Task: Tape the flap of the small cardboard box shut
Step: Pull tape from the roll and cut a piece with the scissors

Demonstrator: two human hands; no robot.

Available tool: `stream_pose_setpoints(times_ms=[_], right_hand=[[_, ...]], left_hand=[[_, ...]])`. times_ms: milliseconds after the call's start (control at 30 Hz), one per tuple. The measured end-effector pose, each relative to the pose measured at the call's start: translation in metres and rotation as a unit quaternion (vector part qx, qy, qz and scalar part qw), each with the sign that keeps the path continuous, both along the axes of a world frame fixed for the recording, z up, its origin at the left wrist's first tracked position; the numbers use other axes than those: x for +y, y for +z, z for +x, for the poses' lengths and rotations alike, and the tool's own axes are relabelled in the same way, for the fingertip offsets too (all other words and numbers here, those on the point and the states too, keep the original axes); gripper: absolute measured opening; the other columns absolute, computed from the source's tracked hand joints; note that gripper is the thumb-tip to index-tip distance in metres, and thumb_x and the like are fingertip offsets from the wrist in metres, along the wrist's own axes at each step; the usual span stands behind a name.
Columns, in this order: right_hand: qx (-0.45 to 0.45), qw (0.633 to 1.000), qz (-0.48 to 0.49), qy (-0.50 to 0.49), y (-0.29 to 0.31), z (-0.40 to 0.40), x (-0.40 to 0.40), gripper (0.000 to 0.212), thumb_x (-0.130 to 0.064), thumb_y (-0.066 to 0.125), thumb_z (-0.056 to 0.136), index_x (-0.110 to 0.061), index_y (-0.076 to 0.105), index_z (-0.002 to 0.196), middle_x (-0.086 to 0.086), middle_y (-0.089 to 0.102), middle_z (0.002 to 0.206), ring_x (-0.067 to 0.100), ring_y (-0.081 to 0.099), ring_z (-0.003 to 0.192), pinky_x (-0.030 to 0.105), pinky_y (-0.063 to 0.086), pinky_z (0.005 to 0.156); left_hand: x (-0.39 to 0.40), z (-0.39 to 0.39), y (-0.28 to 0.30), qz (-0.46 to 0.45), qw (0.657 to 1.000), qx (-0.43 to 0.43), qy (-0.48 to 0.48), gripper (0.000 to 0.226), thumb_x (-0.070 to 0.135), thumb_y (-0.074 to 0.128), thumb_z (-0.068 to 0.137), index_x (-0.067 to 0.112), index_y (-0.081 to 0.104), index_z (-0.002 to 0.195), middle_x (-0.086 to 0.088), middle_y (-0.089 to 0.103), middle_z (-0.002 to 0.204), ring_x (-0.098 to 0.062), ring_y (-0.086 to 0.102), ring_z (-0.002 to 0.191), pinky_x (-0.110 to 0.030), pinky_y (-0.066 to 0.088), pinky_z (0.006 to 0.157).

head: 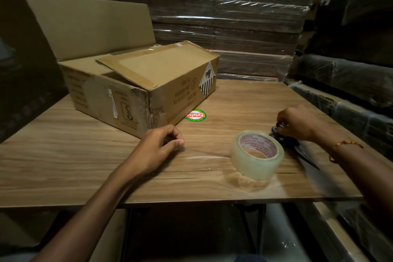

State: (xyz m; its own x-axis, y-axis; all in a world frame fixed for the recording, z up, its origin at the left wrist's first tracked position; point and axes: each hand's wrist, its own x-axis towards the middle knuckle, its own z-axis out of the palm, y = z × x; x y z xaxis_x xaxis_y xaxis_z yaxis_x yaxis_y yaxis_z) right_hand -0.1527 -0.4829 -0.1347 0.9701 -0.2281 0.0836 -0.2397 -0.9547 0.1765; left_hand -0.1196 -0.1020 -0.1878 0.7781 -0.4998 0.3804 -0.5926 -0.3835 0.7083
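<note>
Cardboard box [136,91] on wooden tabletop [63,155], up and to the left of both hands; long axis running from near-left corner away toward far-right. Two flaps visible: rear flap [89,25] standing upright, front flap [157,66] lowered but lifted at its free edge, gap showing beneath, so not yet shut. Old tape residue along that flap. Left hand [157,147] nearer of the two, just in front of the box's near corner, apparently not touching it; fingers loosely curled, thumb tip against forefinger, maybe pinching something clear, cannot tell. A glossy streak on the tabletop runs from that hand toward the roll: possibly a drawn strip of tape, uncertain. Clear packing tape roll [257,155] standing tilted on the tabletop, between the hands, closer to the right hand and just below its knuckles. Right hand [297,123] beyond and right of the roll, fingers bent around the handles of dark scissors [297,147], blades pointing back toward the wearer's right forearm; hand blurred, so firmness of hold not readable. Red-and-green round sticker [195,115] on the tabletop between left hand and box side. Judgement: cutting or fetching stage; flap lies up-left of the left grip, needs pressing down first. Risk: strip folding onto itself.
</note>
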Motion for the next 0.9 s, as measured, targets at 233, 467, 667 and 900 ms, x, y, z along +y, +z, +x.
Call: stream_pose_setpoints(times_ms=[233,467,667,900], right_hand=[[0.064,0.998,-0.004,-0.004,0.000,-0.008,0.008,0.026,-0.034,0.067,0.090,-0.027,0.068,0.116,0.001,0.069,0.114,0.021,0.062,0.104,0.034,0.054,0.089],[0.069,0.997,-0.005,0.017,0.018,-0.013,0.016,0.030,-0.026,0.068,0.090,-0.026,0.064,0.120,0.001,0.068,0.119,0.021,0.062,0.109,0.029,0.047,0.081],[-0.157,0.921,0.342,0.099,0.091,-0.062,0.027,0.026,-0.003,0.055,0.096,-0.023,0.068,0.106,0.003,0.071,0.102,0.014,0.073,0.088,0.023,0.060,0.064],[-0.239,0.773,0.531,0.253,0.112,-0.080,0.082,0.044,-0.030,0.074,0.082,-0.028,0.053,0.120,0.003,0.069,0.107,0.017,0.071,0.102,0.032,0.062,0.081]], left_hand=[[-0.001,0.001,0.000,0.008,1.000,-0.005,0.003,0.004,0.012,0.069,0.088,0.014,0.068,0.085,0.000,0.072,0.080,-0.014,0.064,0.076,-0.022,0.046,0.070],[0.001,0.002,-0.001,0.011,1.000,-0.002,0.003,0.006,0.014,0.069,0.089,0.017,0.068,0.084,0.001,0.072,0.081,-0.015,0.065,0.077,-0.029,0.048,0.073],[0.000,0.002,0.000,0.011,1.000,-0.012,0.001,0.006,0.012,0.068,0.089,0.016,0.067,0.084,0.002,0.071,0.079,-0.001,0.058,0.070,-0.017,0.043,0.067],[0.000,0.000,0.001,0.014,1.000,-0.005,0.003,0.004,0.013,0.068,0.089,0.015,0.068,0.086,0.004,0.070,0.080,-0.002,0.059,0.071,-0.018,0.044,0.068]])
